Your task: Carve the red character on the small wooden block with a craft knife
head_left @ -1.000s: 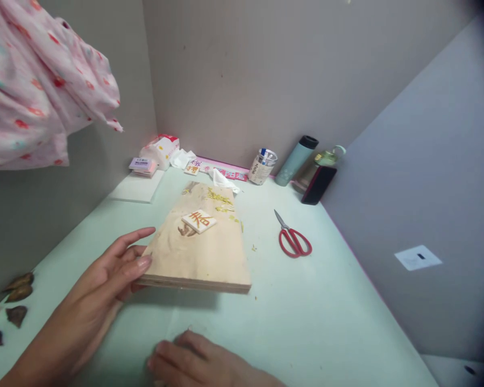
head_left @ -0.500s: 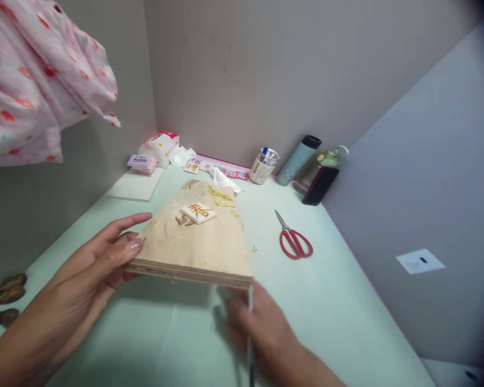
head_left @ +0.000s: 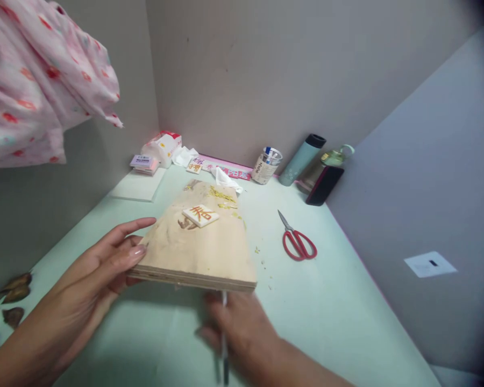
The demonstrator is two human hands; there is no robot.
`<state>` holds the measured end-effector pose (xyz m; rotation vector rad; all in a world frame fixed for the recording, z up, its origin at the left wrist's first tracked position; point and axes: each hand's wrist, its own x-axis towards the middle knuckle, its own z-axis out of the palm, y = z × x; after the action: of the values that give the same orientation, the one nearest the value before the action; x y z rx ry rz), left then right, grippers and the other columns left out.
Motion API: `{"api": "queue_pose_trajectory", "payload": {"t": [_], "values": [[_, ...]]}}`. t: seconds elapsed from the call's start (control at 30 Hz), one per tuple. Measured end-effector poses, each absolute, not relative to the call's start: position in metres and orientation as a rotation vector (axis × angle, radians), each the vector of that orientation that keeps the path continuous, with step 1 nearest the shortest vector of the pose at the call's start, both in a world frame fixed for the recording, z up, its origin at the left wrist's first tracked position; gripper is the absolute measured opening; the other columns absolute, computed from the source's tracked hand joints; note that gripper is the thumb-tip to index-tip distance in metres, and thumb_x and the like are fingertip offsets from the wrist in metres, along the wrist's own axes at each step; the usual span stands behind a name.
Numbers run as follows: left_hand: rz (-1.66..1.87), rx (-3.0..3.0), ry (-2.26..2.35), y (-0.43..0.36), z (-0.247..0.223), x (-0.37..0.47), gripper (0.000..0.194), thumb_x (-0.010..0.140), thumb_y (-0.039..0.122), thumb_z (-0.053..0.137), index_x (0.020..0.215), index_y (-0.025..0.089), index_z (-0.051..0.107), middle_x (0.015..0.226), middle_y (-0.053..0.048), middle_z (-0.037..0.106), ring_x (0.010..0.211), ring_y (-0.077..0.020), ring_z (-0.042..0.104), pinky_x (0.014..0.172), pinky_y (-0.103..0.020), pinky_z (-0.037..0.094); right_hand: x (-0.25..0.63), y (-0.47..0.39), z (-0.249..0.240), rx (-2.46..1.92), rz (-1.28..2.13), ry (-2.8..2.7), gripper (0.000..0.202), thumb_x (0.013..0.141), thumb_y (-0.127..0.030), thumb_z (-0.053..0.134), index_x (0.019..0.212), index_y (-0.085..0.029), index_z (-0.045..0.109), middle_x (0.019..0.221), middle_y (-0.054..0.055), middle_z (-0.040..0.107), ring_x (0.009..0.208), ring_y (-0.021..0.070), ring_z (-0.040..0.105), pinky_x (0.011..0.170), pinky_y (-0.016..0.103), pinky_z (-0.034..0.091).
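My left hand (head_left: 108, 263) grips the left near corner of a wooden board (head_left: 210, 252), thumb on top and fingers beneath, its near edge raised off the table. On the board lies a white tile (head_left: 200, 215) with an orange character, beside a brown mark; yellow shavings (head_left: 222, 194) are scattered towards its far end. Below the near edge, my right hand (head_left: 242, 322), blurred by motion, is closed on a thin tool (head_left: 225, 344) with a light upper part and a dark lower end. The tool's upper tip is hidden under the board.
Red-handled scissors (head_left: 296, 239) lie to the right of the board. Behind stand a clear cup (head_left: 266, 166), a blue-green bottle (head_left: 302, 160) and a dark phone (head_left: 325, 185). Tissues (head_left: 228, 180) and a white slab (head_left: 139, 185) lie further back; brown dried pieces (head_left: 14, 317) are at the left.
My right hand and the thin tool have moved left under the board's near edge. More small crumbs show on the table right of the board. The view has shifted slightly.
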<state>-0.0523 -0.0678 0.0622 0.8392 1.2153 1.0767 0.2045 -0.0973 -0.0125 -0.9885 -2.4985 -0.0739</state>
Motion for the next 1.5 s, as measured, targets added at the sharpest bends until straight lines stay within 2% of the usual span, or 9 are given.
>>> {"api": "queue_pose_trajectory", "payload": {"t": [0.1, 0.17, 0.33, 0.43, 0.63, 0.87, 1.1, 1.27, 1.5], "values": [[1.086, 0.848, 1.221, -0.067, 0.063, -0.051, 0.062, 0.08, 0.053, 0.077, 0.135, 0.034, 0.056, 0.121, -0.001, 0.067, 0.103, -0.02, 0.063, 0.075, -0.015, 0.056, 0.183, -0.106, -0.019, -0.852, -0.051, -2.639, 0.042, 0.093, -0.057, 0.061, 0.109, -0.018, 0.063, 0.123, 0.014, 0.067, 0.121, 0.0287, 0.056, 0.102, 0.043, 0.049], [1.069, 0.839, 1.227, -0.068, 0.06, -0.052, 0.064, 0.078, 0.055, 0.078, 0.135, 0.035, 0.056, 0.12, -0.001, 0.067, 0.102, -0.0211, 0.064, 0.074, -0.017, 0.057, 0.192, -0.09, -0.021, -1.004, -0.203, -2.566, 0.033, 0.095, -0.046, 0.059, 0.115, -0.02, 0.064, 0.121, 0.01, 0.068, 0.114, 0.0246, 0.06, 0.097, 0.037, 0.052], [1.005, 0.793, 1.172, -0.075, 0.044, -0.046, 0.074, 0.077, 0.053, 0.079, 0.142, 0.036, 0.047, 0.124, -0.005, 0.065, 0.103, -0.0273, 0.068, 0.077, -0.028, 0.059, 0.252, -0.041, -0.016, -1.067, -0.427, -2.496, 0.037, 0.094, -0.005, 0.049, 0.127, -0.015, 0.061, 0.13, 0.019, 0.063, 0.134, 0.0339, 0.049, 0.111, 0.062, 0.035], [0.993, 0.789, 1.133, -0.078, 0.038, -0.037, 0.078, 0.077, 0.051, 0.079, 0.143, 0.033, 0.044, 0.126, -0.007, 0.064, 0.1, -0.0279, 0.07, 0.077, -0.03, 0.059, 0.271, -0.04, -0.012, -0.953, -0.451, -2.588, 0.04, 0.091, 0.0, 0.044, 0.122, -0.016, 0.064, 0.127, 0.017, 0.065, 0.135, 0.0322, 0.048, 0.112, 0.061, 0.035], [1.018, 0.778, 1.193, -0.076, 0.041, -0.035, 0.072, 0.077, 0.056, 0.074, 0.139, 0.032, 0.046, 0.128, -0.009, 0.063, 0.102, -0.03, 0.07, 0.077, -0.033, 0.059, 0.28, -0.058, 0.003, -0.946, -0.403, -2.688, 0.032, 0.092, 0.001, 0.043, 0.108, -0.015, 0.065, 0.112, 0.014, 0.069, 0.119, 0.028, 0.059, 0.104, 0.051, 0.047], [0.992, 0.928, 1.197, -0.086, 0.001, -0.032, 0.083, 0.075, 0.058, 0.076, 0.143, 0.03, 0.038, 0.128, -0.014, 0.06, 0.104, -0.0325, 0.069, 0.082, -0.039, 0.059, 0.301, -0.061, 0.023, -1.31, -0.397, -2.289, 0.019, 0.098, -0.006, 0.049, 0.108, -0.017, 0.062, 0.085, 0.006, 0.067, 0.076, 0.0211, 0.064, 0.07, 0.035, 0.051], [0.713, 1.742, 1.53, -0.092, -0.03, -0.066, 0.072, 0.078, 0.044, 0.075, 0.144, 0.039, 0.048, 0.124, -0.007, 0.062, 0.11, -0.0359, 0.059, 0.095, -0.048, 0.047, 0.267, -0.067, 0.017, -1.281, -0.135, -2.183, 0.019, 0.098, -0.008, 0.052, 0.112, -0.02, 0.059, 0.079, 0.001, 0.067, 0.072, 0.0155, 0.064, 0.068, 0.029, 0.053], [0.621, 2.153, 1.509, -0.067, -0.009, -0.074, 0.066, 0.077, 0.056, 0.078, 0.136, 0.039, 0.057, 0.113, -0.005, 0.066, 0.103, -0.0351, 0.059, 0.091, -0.043, 0.043, 0.252, -0.064, 0.017, -1.211, 0.011, -2.195, 0.03, 0.097, -0.006, 0.047, 0.121, -0.02, 0.058, 0.072, -0.001, 0.064, 0.065, 0.0142, 0.064, 0.063, 0.026, 0.053], [0.556, 2.171, 1.459, -0.014, 0.016, -0.022, 0.075, 0.076, 0.051, 0.079, 0.138, 0.02, 0.052, 0.116, -0.012, 0.061, 0.107, -0.0362, 0.058, 0.092, -0.047, 0.046, 0.225, -0.048, 0.015, -1.163, 0.113, -2.117, 0.03, 0.097, -0.009, 0.048, 0.124, -0.02, 0.055, 0.086, 0.004, 0.07, 0.074, 0.0161, 0.066, 0.064, 0.026, 0.053]]}}
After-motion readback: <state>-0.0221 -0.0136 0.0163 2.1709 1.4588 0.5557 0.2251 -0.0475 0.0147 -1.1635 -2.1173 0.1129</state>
